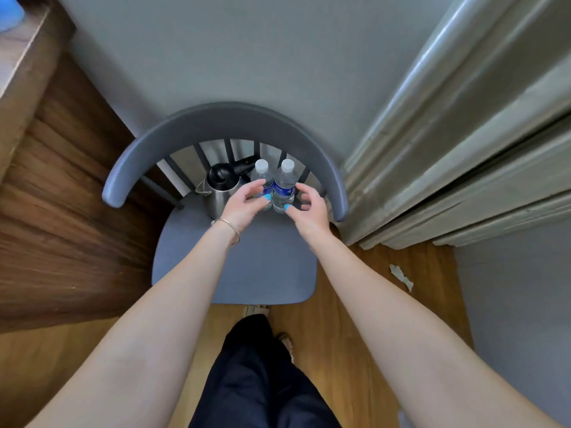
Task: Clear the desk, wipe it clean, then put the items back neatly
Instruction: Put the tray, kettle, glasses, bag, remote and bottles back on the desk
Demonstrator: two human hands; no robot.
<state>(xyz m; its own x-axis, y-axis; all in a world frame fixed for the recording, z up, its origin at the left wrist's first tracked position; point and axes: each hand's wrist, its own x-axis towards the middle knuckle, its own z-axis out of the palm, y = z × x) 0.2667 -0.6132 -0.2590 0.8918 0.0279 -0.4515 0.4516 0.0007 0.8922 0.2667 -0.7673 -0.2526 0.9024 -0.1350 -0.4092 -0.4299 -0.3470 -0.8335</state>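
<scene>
Two clear water bottles with white caps and blue labels stand side by side at the back of a grey chair seat (247,273). My left hand (247,205) curls round the left bottle (262,173), thumb on its label. My right hand (309,208) curls round the right bottle (284,188), its thumb at the base and its fingers on the right side. A steel kettle (219,193) with a black lid and handle stands just left of the bottles, touching my left hand's side. The wooden desk (21,57) shows only as a corner at the upper left.
The chair's curved grey backrest (228,118) arcs round behind the items, against a grey wall. Pale curtains (448,149) hang at the right. A blue object (9,13) sits on the desk corner. A paper scrap (401,276) lies on the wooden floor.
</scene>
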